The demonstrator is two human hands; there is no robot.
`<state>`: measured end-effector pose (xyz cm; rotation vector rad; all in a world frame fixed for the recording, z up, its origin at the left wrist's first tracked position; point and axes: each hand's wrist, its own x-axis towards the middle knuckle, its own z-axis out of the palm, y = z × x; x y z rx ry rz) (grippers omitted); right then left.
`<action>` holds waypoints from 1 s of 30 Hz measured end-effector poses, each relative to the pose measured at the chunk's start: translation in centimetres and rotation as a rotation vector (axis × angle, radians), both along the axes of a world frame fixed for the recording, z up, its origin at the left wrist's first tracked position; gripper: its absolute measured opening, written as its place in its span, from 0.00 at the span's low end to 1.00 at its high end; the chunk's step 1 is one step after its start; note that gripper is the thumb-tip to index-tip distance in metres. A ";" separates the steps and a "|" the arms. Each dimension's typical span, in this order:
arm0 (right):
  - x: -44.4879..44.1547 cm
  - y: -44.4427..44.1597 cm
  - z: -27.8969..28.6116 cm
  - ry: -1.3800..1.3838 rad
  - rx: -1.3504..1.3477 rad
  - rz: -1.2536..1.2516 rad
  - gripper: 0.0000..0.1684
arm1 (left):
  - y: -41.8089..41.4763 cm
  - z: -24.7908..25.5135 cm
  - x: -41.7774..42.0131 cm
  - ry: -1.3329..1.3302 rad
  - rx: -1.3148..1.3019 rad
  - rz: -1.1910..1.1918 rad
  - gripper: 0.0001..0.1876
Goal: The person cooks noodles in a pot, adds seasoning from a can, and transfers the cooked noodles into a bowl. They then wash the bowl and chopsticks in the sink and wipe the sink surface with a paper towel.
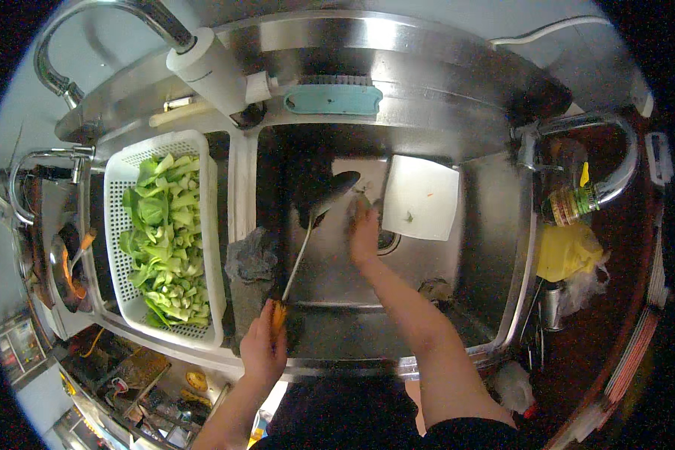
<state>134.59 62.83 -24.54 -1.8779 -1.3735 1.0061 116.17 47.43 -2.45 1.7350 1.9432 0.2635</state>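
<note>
My left hand [264, 343] grips the orange handle [279, 315] of a long-handled metal cooking utensil, its thin shaft [297, 261] slanting up over the right sink basin. The utensil's broad dark head [337, 191] is over the basin, partly lost in shadow. My right hand [364, 233] is blurred, its fingers close to that head; small scraps show by the fingertips. I cannot tell whether it holds anything. To its right a white square plate [422, 197] lies in the basin, with a few food scraps on it. The drain [391, 246] is partly hidden by my right hand.
A white perforated basket [215, 253] of chopped leafy greens [166, 236] stands in the left basin. A grey cloth [253, 259] hangs on the divider. Behind are a teal brush [332, 100] and faucet base [208, 73]. Another faucet [619, 135] curves at right.
</note>
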 end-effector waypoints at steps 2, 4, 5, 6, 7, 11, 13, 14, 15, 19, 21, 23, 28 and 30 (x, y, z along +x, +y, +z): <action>-1.0 2.3 -3.0 0.094 0.068 -0.018 0.26 | 0.1 0.4 0.2 -0.037 0.028 -0.031 0.30; 0.2 6.6 -8.7 0.190 0.076 -0.176 0.27 | 1.6 0.5 1.4 -0.058 0.046 -0.104 0.30; -0.2 7.0 -8.4 0.124 0.069 -0.174 0.24 | 1.7 0.6 1.5 -0.039 0.036 -0.099 0.31; 0.1 7.6 -7.7 0.051 0.067 -0.186 0.22 | 1.8 0.9 1.8 -0.027 0.026 -0.106 0.31; -1.3 7.4 -3.0 0.083 0.021 -0.225 0.15 | 1.4 0.8 1.5 -0.034 0.011 -0.060 0.31; 0.8 1.8 -1.1 -0.421 0.036 -0.070 0.12 | 2.0 1.2 3.6 -0.200 -0.056 0.004 0.30; 1.5 -0.3 3.7 -0.428 -0.052 0.062 0.16 | 1.9 -0.3 4.4 -0.330 -0.104 0.104 0.30; 2.6 -0.4 6.3 -0.369 -0.121 0.105 0.18 | 2.0 -1.4 4.8 -0.418 -0.123 0.147 0.29; 5.3 -0.7 5.2 -0.338 -0.011 0.007 0.16 | 2.3 -2.5 5.6 -0.507 -0.151 0.167 0.29; 15.1 2.1 7.1 -0.392 0.133 -0.167 0.21 | 4.4 -6.9 6.9 -0.282 -0.152 0.136 0.22; 19.2 4.0 5.6 -0.502 0.107 -0.128 0.27 | 4.4 -10.9 6.4 -0.310 -0.197 0.211 0.20; 21.1 4.1 2.6 -0.718 0.204 0.006 0.28 | 4.7 -12.7 6.4 -0.315 -0.169 0.227 0.18; 17.6 1.9 -0.6 -0.416 0.010 -0.009 0.18 | 4.7 -15.7 6.0 -0.177 -0.082 0.258 0.16; 17.4 0.7 -1.5 -0.300 -0.062 0.022 0.14 | 4.8 -18.6 5.1 0.032 -0.148 0.210 0.17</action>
